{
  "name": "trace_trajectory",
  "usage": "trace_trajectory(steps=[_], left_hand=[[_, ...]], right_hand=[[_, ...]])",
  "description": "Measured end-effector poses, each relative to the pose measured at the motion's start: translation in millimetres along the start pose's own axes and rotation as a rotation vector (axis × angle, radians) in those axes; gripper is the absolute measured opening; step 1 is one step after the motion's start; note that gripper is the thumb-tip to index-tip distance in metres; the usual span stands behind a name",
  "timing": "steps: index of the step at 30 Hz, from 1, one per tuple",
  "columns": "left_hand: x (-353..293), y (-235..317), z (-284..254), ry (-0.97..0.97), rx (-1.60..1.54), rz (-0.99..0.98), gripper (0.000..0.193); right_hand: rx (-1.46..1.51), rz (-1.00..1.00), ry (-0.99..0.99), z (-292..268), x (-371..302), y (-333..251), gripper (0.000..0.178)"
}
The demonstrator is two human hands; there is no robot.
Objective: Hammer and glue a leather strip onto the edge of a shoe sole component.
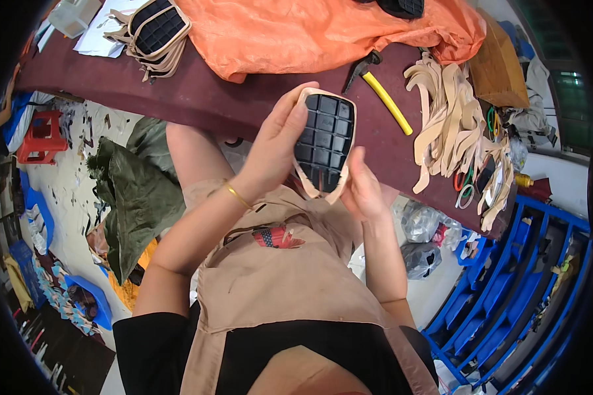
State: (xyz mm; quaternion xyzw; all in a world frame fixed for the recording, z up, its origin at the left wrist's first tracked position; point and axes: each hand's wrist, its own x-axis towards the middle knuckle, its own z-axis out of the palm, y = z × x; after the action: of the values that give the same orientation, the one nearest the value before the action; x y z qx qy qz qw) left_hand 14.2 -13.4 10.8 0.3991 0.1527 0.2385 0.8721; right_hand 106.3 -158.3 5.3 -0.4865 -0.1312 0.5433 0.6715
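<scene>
A black shoe sole piece point(324, 135) with a moulded grid is held up over my lap, at the near edge of the table. A beige strip point(354, 118) runs around its rim, and the strip's two ends come together loosely at the bottom. My left hand point(280, 135) is closed around the left side, thumb on the grid edge and fingers partly hidden behind. At the lower right edge, my right hand point(366, 187) closes on the sole piece beside the strip, its fingertips partly hidden. A similar stack of beige-rimmed black sole pieces point(158, 29) lies at the far left.
On the dark red table point(211, 105) rest a yellow-handled hammer point(387, 102), a heap of beige strips point(448, 112), scissors point(466, 194) and an orange sheet point(283, 39). A blue rack point(507, 296) stands at right; a red stool point(41, 138) and dark green sack point(138, 204) at left.
</scene>
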Motion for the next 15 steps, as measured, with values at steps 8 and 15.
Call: trace_trajectory(steps=[8,15], left_hand=[[-1.3,-14.1,5.5,0.062,0.346,0.116,0.033],[3.1,-10.5,-0.2,-0.045,0.384,0.043,0.032]], right_hand=[[-0.193,-0.229,0.220,12.2,3.9,-3.5,0.038],[-0.133,-0.311,0.208,5.7,9.4,-18.8,0.035]])
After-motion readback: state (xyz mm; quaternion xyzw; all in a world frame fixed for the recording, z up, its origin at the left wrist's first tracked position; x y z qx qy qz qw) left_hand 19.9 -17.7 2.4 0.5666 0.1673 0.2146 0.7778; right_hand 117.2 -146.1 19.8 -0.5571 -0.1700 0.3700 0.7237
